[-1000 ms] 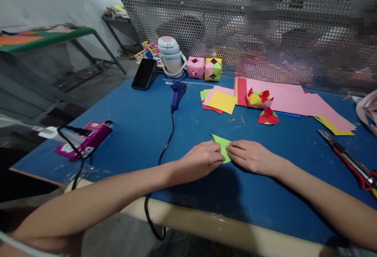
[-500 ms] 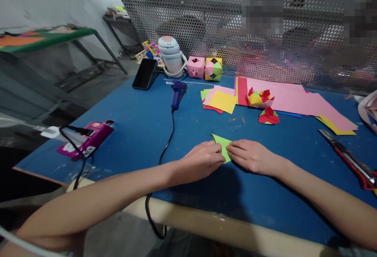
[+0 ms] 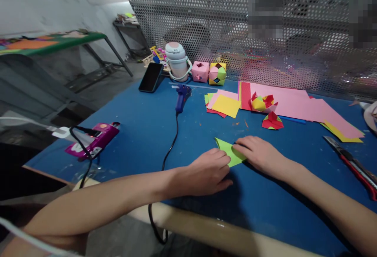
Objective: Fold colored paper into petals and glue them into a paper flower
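A folded light-green sheet of paper (image 3: 231, 153) lies on the blue table in front of me, a pointed corner showing at its upper left. My right hand (image 3: 259, 155) rests over its right side, fingers stretched out and lying flat on it. At the left edge of the paper is my left hand (image 3: 210, 172), its fingers bent and touching or just over the sheet, while the thumb stands apart below. Parts of the paper are hidden under both hands. Beyond them sit a small red and green folded paper piece (image 3: 272, 121) and a red, yellow and pink paper flower (image 3: 263, 102).
A blue glue gun (image 3: 183, 98) trails a black cord leftward of my hands. A purple power strip (image 3: 92, 141) lies at left, a box cutter (image 3: 352, 164) at right. Colored paper squares (image 3: 226, 105), a phone (image 3: 151, 77), a bottle (image 3: 178, 62) and paper cubes (image 3: 200, 72) stand farther back.
The left thumb has come away from the paper and the left hand sits slightly lower. My right hand has shifted back a little, baring more green paper. The whole view has moved slightly.
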{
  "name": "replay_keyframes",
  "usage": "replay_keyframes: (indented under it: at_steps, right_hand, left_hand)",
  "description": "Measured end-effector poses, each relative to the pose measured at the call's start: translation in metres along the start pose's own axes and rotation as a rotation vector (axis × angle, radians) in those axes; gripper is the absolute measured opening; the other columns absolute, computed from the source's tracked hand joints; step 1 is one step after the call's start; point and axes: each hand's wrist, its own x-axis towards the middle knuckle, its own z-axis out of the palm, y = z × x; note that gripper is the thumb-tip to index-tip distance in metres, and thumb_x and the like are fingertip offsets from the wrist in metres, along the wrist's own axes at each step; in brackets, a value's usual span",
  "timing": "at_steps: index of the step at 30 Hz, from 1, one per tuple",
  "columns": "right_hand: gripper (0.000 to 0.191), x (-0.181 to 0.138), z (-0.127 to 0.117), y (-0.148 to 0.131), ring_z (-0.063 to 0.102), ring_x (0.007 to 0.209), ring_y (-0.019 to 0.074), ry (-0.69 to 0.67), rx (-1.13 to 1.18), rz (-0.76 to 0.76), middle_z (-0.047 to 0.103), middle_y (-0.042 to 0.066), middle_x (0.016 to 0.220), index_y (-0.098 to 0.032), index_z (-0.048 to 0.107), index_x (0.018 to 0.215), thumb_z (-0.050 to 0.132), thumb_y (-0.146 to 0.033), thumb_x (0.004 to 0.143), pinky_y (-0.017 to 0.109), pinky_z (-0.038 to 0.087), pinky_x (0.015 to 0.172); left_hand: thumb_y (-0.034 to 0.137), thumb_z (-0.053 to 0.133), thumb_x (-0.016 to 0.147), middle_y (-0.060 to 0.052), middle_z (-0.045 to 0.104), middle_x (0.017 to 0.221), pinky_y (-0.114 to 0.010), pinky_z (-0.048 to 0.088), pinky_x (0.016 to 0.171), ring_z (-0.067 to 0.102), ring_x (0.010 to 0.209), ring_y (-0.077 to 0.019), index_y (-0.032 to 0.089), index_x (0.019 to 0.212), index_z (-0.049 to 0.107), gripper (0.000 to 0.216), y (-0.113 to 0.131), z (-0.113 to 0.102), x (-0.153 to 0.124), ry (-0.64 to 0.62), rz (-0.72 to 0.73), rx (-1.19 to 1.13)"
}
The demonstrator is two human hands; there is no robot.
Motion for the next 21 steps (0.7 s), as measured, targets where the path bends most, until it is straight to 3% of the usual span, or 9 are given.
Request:
replay_keyframes:
  at_steps: [3, 7, 12, 16, 21]
  right_hand:
    - [0.020, -0.004, -0.005, 0.002, 0.052, 0.081, 0.0217, -0.117, 0.002, 0.171, 0.058, 0.010, 0.089, -0.013, 0.055, 0.097, 0.051, -0.015, 0.077, 0.032, 0.040, 0.067]
    - [0.017, -0.013, -0.019, 0.003, 0.052, 0.076, 0.0214, -0.208, -0.019, 0.258, 0.057, 0.008, 0.082, -0.013, 0.057, 0.089, 0.055, -0.014, 0.072, 0.032, 0.039, 0.066]
    - [0.018, -0.010, -0.038, -0.005, 0.051, 0.082, 0.0197, -0.107, 0.214, 0.244, 0.057, 0.008, 0.089, -0.016, 0.055, 0.096, 0.050, -0.014, 0.078, 0.031, 0.042, 0.071]
    - [0.021, 0.006, -0.018, -0.017, 0.049, 0.085, 0.0185, 0.040, 0.370, 0.228, 0.056, 0.009, 0.090, -0.014, 0.055, 0.094, 0.037, -0.007, 0.086, 0.032, 0.044, 0.074]
    - [0.017, 0.008, 0.009, -0.022, 0.047, 0.087, 0.0200, -0.040, 0.348, 0.225, 0.054, 0.011, 0.095, -0.012, 0.056, 0.092, 0.041, -0.009, 0.086, 0.034, 0.046, 0.074]
  left_hand:
    - [0.042, 0.046, 0.082, -0.009, 0.055, 0.081, -0.034, 0.040, 0.078, 0.049, 0.085, -0.0218, 0.012, 0.073, 0.058, 0.033, -0.001, 0.000, 0.000, 0.000, 0.009, -0.019]
    - [0.042, 0.046, 0.082, -0.009, 0.056, 0.082, -0.035, 0.040, 0.079, 0.048, 0.087, -0.0221, 0.013, 0.075, 0.059, 0.033, -0.002, -0.002, -0.001, 0.013, 0.011, -0.028]
    - [0.042, 0.049, 0.081, -0.009, 0.055, 0.079, -0.036, 0.040, 0.079, 0.048, 0.085, -0.0224, 0.012, 0.073, 0.058, 0.032, -0.001, -0.001, 0.001, 0.036, 0.014, -0.036]
    - [0.041, 0.050, 0.080, -0.011, 0.055, 0.084, -0.036, 0.040, 0.084, 0.048, 0.088, -0.0229, 0.011, 0.078, 0.058, 0.032, -0.001, 0.003, 0.005, 0.059, 0.009, -0.056]
    - [0.043, 0.048, 0.081, -0.011, 0.057, 0.085, -0.035, 0.043, 0.080, 0.050, 0.086, -0.0230, 0.011, 0.077, 0.058, 0.034, -0.002, 0.007, 0.006, 0.066, 0.008, -0.033]
